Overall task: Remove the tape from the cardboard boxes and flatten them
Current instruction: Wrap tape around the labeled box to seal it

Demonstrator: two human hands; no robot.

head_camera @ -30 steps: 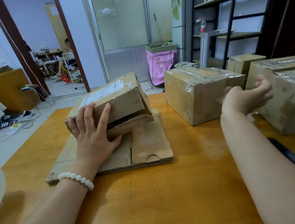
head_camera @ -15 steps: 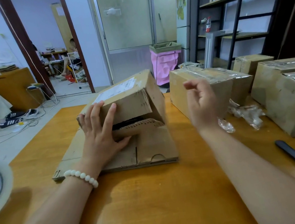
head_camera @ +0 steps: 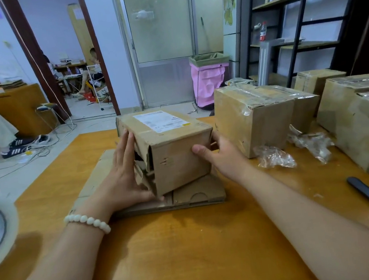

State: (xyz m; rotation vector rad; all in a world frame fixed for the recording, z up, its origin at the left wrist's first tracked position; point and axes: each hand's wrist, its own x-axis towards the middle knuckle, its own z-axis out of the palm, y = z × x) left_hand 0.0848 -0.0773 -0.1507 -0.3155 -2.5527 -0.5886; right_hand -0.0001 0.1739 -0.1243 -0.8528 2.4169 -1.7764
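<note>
My right hand (head_camera: 222, 156) has come back from the big taped cardboard boxes (head_camera: 264, 116), where a wad of crumpled clear tape (head_camera: 274, 158) now lies. It has joined my left hand (head_camera: 125, 177) on the small brown cardboard box with the white label (head_camera: 175, 150), now turned label-up. I judge its tape is off and flattening comes next. The box rests on a flattened cardboard sheet (head_camera: 199, 193) on the orange wooden desk (head_camera: 191, 243), between my hands. Left fingers press flat against its torn left end. The right hand grasps the right front corner, thumb on the near face.
</note>
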